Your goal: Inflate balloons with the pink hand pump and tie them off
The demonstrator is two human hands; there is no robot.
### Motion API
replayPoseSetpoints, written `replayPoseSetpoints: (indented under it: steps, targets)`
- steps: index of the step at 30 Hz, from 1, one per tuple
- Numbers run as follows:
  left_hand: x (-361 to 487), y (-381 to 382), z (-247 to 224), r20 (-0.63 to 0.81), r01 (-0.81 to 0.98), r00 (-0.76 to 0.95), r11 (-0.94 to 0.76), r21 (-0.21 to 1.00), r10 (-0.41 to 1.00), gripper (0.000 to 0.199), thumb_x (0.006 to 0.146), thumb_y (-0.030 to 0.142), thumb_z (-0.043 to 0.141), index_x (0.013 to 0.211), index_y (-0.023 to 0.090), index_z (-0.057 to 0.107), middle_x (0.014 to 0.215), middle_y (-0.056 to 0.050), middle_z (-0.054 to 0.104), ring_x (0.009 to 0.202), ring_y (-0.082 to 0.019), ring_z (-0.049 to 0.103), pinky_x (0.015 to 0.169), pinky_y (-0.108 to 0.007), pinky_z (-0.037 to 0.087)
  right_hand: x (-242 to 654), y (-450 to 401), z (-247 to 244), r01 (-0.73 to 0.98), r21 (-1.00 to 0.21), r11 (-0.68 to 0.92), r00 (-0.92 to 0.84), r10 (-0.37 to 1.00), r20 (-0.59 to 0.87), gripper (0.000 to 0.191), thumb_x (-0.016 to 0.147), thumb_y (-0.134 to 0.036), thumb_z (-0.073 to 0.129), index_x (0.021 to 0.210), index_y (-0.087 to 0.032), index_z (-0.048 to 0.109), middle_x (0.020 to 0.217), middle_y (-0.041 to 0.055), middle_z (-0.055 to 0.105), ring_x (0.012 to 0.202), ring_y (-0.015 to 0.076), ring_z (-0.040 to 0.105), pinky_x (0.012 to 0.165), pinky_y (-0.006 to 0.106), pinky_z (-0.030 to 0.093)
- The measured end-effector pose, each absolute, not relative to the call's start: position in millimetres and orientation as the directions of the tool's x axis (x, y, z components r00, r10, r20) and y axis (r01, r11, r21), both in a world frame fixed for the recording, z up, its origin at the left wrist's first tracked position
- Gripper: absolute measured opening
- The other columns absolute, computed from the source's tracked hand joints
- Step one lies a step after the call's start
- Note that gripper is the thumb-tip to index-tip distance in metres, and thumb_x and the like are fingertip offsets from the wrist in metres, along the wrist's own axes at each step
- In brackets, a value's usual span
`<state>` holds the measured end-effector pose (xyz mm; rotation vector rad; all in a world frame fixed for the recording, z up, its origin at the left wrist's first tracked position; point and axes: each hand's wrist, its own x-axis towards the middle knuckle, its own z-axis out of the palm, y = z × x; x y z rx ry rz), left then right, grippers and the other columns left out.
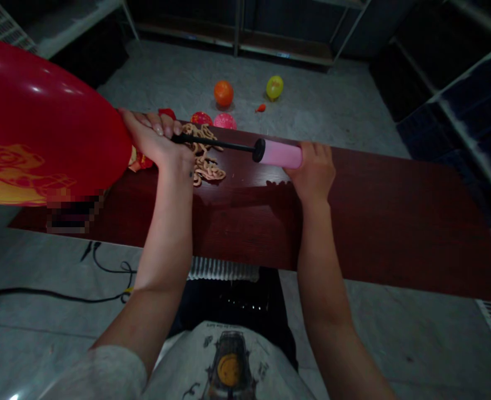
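A balloon pump (pixel 277 154) with a pink barrel and a thin black rod is stretched between my hands above the dark red table (pixel 245 222). My right hand (pixel 315 172) is wrapped round the barrel's right end. At the rod's left end, my left hand (pixel 156 136) closes round the pump, beside the neck of a big inflated red balloon (pixel 54 116) with gold print. The balloon's neck and the pump's tip are hidden by that hand. Tangled beige strips (pixel 208 169) lie on the table just past my left wrist.
Beyond the table, an orange balloon (pixel 223 94), a yellow balloon (pixel 274 87) and a small limp orange balloon (pixel 261 108) rest on the floor. A pink balloon (pixel 224 121) shows behind the far edge. Shelves (pixel 287 49) stand at the back. A black cable (pixel 54 294) runs across the floor at left.
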<state>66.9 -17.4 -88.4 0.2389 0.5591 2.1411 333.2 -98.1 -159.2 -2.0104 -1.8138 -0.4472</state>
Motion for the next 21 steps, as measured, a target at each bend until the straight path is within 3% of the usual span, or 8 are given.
replayPoseSetpoints:
  steps: [8, 11, 16, 21]
  targets:
    - [82, -12, -98, -0.026, -0.669, -0.615, -0.504, 0.546, 0.788, 0.04, 0.115, 0.039, 0.02, 0.078, 0.023, 0.014, 0.058, 0.007, 0.013, 0.04, -0.01, 0.016, 0.047, -0.028, 0.016, 311, -102, -156, 0.997, -0.027, -0.066, 0.071, 0.899, 0.433, 0.034, 0.094, -0.041, 0.058, 0.119, -0.018, 0.058, 0.111, 0.0154, 0.064, 0.107, 0.0325, 0.056, 0.079, 0.043, 0.05]
    - [95, -6, -115, 0.035, -0.652, -0.581, -0.491, 0.578, 0.813, 0.042, 0.112, 0.041, 0.028, 0.076, 0.023, 0.017, 0.057, 0.006, 0.014, 0.039, -0.013, 0.018, 0.047, -0.03, 0.017, 293, -103, -154, 0.999, -0.023, -0.04, 0.046, 0.917, 0.397, 0.037, 0.093, -0.044, 0.06, 0.12, -0.018, 0.057, 0.111, 0.016, 0.064, 0.108, 0.033, 0.057, 0.078, 0.041, 0.049]
    - [119, 5, -149, 0.195, -0.618, -0.551, -0.554, 0.559, 0.812, 0.049, 0.108, 0.059, 0.029, 0.074, 0.024, 0.024, 0.06, 0.005, 0.018, 0.039, -0.013, 0.024, 0.048, -0.027, 0.02, 270, -101, -158, 0.998, -0.059, -0.008, 0.029, 0.93, 0.367, 0.037, 0.092, -0.046, 0.06, 0.117, -0.018, 0.059, 0.107, 0.015, 0.068, 0.102, 0.0308, 0.06, 0.077, 0.037, 0.048]
    - [122, 10, -157, 0.15, -0.659, -0.559, -0.547, 0.516, 0.815, 0.054, 0.108, 0.062, 0.034, 0.071, 0.024, 0.023, 0.057, 0.006, 0.014, 0.04, -0.014, 0.02, 0.047, -0.028, 0.016, 269, -99, -165, 0.997, -0.08, -0.007, 0.037, 0.926, 0.375, 0.034, 0.09, -0.041, 0.061, 0.115, -0.018, 0.06, 0.109, 0.0141, 0.07, 0.103, 0.0297, 0.061, 0.076, 0.036, 0.047]
